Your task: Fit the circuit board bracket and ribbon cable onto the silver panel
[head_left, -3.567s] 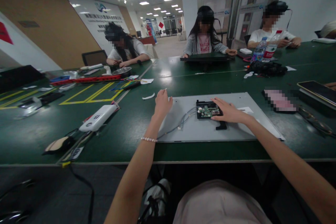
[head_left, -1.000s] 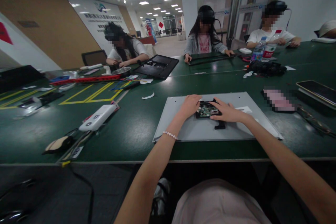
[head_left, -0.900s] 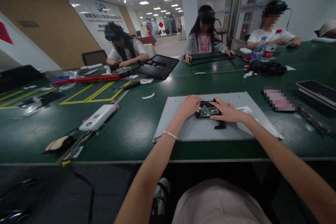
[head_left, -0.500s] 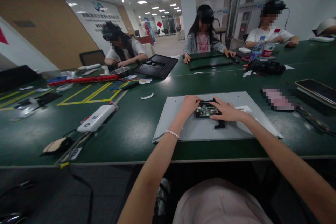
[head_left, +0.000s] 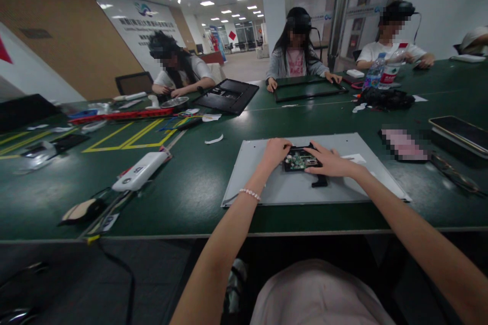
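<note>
A green circuit board (head_left: 299, 160) in a black frame lies on a pale grey flat panel (head_left: 263, 190) in front of me. My left hand (head_left: 277, 152) is closed at the board's left edge, its fingers curled over the upper left corner. From the other side, my right hand (head_left: 328, 161) grips the right edge, with the fingers reaching over the top corner and the thumb low on the board. The fingers partly cover both ends of the board. Just below it, a small black bracket-like piece (head_left: 319, 181) rests on the panel.
A white power bank (head_left: 141, 171) lies to the left with cables. On the right are a pink-screened phone (head_left: 404, 144), glasses (head_left: 453, 172) and another phone (head_left: 461, 132). Across the table, co-workers sit near a black panel (head_left: 231, 95) and a black frame (head_left: 310, 95).
</note>
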A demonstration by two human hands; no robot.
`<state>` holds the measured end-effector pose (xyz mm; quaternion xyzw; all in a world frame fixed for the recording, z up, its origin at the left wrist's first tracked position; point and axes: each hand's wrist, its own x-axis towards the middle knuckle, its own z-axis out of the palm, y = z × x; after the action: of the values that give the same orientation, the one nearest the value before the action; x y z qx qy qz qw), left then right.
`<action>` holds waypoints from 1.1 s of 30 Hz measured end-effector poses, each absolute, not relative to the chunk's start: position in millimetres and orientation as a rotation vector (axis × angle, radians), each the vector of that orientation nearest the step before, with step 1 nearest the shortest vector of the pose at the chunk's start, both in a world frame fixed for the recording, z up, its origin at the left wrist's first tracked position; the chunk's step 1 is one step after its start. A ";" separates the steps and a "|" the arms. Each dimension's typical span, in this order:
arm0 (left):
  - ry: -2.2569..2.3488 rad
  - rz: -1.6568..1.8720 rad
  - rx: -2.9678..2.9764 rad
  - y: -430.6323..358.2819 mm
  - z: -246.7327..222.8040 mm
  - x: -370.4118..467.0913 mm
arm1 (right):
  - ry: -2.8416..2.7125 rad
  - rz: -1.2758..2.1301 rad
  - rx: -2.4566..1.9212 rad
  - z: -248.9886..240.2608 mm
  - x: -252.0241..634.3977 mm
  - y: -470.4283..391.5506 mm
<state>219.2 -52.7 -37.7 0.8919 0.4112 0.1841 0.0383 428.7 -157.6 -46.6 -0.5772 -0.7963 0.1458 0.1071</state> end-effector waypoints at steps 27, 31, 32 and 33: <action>2.178 0.690 2.437 -51.1 -6.2 166.8 | -2.326 0.394 -1.679 -45.3 428.1 -160.0; 2.483 0.622 2.151 -37.3 -12.9 131.1 | -2.324 0.389 -1.679 -45.4 428.1 -160.2; 2.529 0.630 2.087 -33.0 -15.8 122.4 | -2.326 0.390 -1.680 -45.4 428.0 -160.2; 2.564 0.642 2.030 -28.6 -18.9 114.4 | -2.328 0.391 -1.681 -45.4 427.9 -160.0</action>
<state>114.4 -28.6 -18.9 0.6064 0.7658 0.1917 -0.0953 427.9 -160.0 -45.4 -0.5756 -0.7974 0.1340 0.1215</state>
